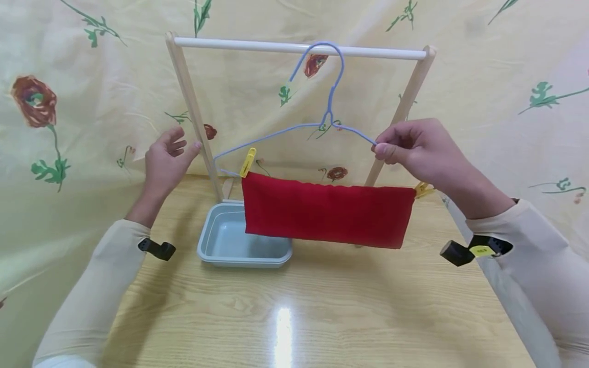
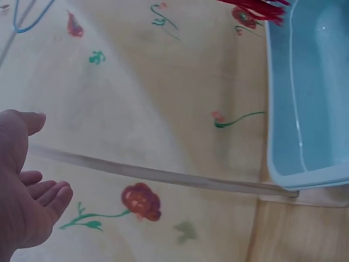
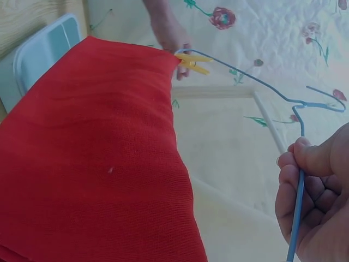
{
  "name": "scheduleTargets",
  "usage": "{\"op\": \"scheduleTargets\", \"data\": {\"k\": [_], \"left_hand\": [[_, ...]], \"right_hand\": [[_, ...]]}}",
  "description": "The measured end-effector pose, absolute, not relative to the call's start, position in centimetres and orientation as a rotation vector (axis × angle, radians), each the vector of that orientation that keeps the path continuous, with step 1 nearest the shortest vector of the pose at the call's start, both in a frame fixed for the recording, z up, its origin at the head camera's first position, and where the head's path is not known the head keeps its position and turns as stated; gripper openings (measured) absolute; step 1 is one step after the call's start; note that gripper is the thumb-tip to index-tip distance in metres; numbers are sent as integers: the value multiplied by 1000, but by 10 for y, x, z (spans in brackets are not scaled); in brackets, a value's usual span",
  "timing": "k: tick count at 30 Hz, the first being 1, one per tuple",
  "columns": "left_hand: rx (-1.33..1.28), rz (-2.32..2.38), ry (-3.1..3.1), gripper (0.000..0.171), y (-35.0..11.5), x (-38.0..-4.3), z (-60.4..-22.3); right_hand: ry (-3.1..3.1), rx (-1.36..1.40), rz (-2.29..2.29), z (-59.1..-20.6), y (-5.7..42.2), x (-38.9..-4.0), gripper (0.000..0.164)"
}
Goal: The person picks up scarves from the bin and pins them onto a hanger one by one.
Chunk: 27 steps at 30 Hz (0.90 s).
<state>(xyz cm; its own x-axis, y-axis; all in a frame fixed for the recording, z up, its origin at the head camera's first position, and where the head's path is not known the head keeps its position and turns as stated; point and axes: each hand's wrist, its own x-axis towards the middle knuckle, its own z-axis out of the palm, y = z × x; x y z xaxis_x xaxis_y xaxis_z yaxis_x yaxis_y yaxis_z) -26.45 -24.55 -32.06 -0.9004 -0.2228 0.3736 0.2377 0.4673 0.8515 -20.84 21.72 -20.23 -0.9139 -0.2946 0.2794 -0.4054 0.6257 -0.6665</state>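
A blue wire hanger (image 1: 271, 136) hangs tilted in the air, its hook overlapping the white rail in the head view. My right hand (image 1: 416, 145) pinches the hanger's right shoulder between thumb and fingers; the right wrist view shows the wire (image 3: 299, 207) running through that grip. From the hanger's lower bar drapes a red cloth (image 1: 326, 212), fixed by a yellow clothespin (image 1: 248, 162) at its left corner and another yellow clothespin (image 1: 423, 190) at its right. My left hand (image 1: 167, 156) is beside the rack's left post, fingers relaxed, holding nothing.
A small rack with a white rail (image 1: 239, 45) and wooden posts (image 1: 193, 102) stands at the back. Below the cloth, a light blue basin (image 1: 213, 260) sits on the wooden table (image 1: 322, 306). A flowered curtain (image 1: 92, 66) surrounds the table's back and sides.
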Motion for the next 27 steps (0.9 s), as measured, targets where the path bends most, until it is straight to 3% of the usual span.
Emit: {"op": "scheduleTargets", "data": {"k": [13, 27], "left_hand": [[10, -1507, -2250, 72, -235, -288, -344], [30, -1454, -2117, 42, -227, -310, -371]], "right_hand": [[-2694, 513, 1155, -181, 230, -215, 20], [-2731, 380, 1225, -170, 238, -228, 18]]}}
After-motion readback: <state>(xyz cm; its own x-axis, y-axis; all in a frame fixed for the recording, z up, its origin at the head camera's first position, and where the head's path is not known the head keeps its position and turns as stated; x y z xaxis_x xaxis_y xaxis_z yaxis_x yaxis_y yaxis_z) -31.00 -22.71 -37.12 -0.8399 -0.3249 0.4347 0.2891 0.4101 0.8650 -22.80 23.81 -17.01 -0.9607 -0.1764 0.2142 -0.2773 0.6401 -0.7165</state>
